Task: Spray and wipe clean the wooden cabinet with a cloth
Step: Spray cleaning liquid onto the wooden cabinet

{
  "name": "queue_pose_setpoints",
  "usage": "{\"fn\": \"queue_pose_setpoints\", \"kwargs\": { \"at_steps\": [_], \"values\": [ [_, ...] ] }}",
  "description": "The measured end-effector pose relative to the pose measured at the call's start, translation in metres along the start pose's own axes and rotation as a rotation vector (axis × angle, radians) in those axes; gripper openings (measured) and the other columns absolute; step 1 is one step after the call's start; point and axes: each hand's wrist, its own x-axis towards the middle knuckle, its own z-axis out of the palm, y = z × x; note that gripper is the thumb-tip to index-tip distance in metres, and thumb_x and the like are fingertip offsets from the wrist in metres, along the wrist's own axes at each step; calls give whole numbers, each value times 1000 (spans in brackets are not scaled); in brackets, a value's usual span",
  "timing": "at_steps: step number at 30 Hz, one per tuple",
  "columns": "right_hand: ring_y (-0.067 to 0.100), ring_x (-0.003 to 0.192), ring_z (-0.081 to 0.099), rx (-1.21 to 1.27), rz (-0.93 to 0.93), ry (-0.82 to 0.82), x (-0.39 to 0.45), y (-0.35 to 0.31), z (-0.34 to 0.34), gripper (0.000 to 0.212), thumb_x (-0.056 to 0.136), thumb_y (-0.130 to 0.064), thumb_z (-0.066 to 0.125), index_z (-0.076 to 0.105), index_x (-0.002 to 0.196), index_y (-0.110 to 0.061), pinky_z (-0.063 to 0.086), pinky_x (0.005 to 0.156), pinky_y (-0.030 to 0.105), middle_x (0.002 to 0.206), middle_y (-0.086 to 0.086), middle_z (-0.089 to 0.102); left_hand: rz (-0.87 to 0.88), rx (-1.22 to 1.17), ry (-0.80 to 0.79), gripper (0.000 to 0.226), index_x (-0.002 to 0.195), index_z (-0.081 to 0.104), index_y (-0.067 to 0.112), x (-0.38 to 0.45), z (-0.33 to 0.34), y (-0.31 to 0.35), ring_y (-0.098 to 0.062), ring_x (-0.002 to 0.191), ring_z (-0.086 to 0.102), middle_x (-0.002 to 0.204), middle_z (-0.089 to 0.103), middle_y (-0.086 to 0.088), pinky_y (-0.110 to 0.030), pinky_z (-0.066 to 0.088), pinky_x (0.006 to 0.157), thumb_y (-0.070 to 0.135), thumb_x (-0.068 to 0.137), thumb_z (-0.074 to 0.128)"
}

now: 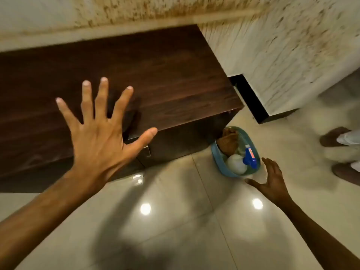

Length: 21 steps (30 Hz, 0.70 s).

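1. both hands are empty and spread wide: the left hand (97, 137) hovers open over the front edge of the wooden cabinet (155, 75), and the right hand (272, 182) is open, fingers loose, low over the floor (175, 221).
2. nothing needed for the job is held yet. the spray bottle (250, 157), with its blue trigger head, stands in the blue basket (216, 152) on the floor, at about 4 o'clock from the cabinet's near corner.
3. a brown bundle that may be the cloth (228, 142) sits at the basket's 11 o'clock side; blur makes this uncertain.
4. the right hand is just beside the basket rim, at its 4 o'clock, so fetching looks like the step in hand.
5. to do it well: take the bottle by its neck under the trigger, lift straight up so the light basket does not tip, and gather the cloth with the free hand.
6. someone's feet (335, 136) stand at 3 o'clock; keep clear.
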Motion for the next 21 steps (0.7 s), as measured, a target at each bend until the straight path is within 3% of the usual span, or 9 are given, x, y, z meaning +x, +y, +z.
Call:
{"fn": "queue_pose_setpoints", "kwargs": {
  "at_steps": [3,6,9,11,13,15,17,19,21],
  "values": [
    [33,155,31,97,-55,-47,28,2,23,122,64,-77,84,32,162,-29,36,123,56,168,5,36,23,52,85,103,174,24,34,3,10,-15,-41,170,-2,184,7,-15,-78,-8,125,94,92,28],
    [29,158,29,110,-111,-48,55,-10,34,99,75,-77,77,27,157,-53,34,125,56,172,-1,29,52,76,188,101,174,27,33,-1,15,-25,-42,170,1,183,13,-17,-77,-7,127,93,93,27],
    [30,159,25,-76,-211,11,82,-27,40,88,86,-79,64,26,160,-48,23,129,56,171,-1,31,73,73,234,100,173,29,33,-6,15,-28,-41,171,3,183,16,-17,-74,-8,129,94,93,23],
    [31,136,54,27,-164,-69,90,-52,38,81,83,-84,62,42,149,-42,46,114,52,150,3,55,86,71,222,100,173,28,35,-11,15,-23,-39,171,2,183,16,-15,-72,-9,131,95,93,21],
    [21,113,63,182,-184,-110,92,-70,39,75,81,-82,62,52,140,-38,52,102,45,131,2,66,89,92,208,99,173,29,37,-15,18,-19,-39,171,3,183,17,-15,-72,-6,132,95,93,19],
    [15,113,65,311,-248,-93,89,-80,36,63,86,-74,64,59,138,-40,52,107,48,127,-5,70,95,107,184,99,172,31,36,-15,18,-17,-39,171,6,182,19,-14,-72,-1,133,95,94,19],
    [11,111,70,439,-346,2,74,-99,15,33,95,-49,72,68,126,-40,55,105,51,118,-8,74,78,105,185,99,172,31,37,-16,20,-21,-38,171,6,182,20,-13,-71,1,134,96,94,18],
    [16,94,74,535,-405,107,43,-140,-36,12,99,-21,71,74,108,-29,60,90,48,98,-2,77,16,69,189,100,172,32,37,-21,19,-26,-37,170,7,182,21,-13,-69,1,135,97,93,19],
    [26,71,73,623,-436,210,14,-179,-87,11,99,-9,69,74,92,-17,60,77,48,80,7,73,-63,27,206,102,171,34,36,-27,19,-30,-37,170,10,181,24,-13,-68,3,135,98,91,20]
  ]
}}
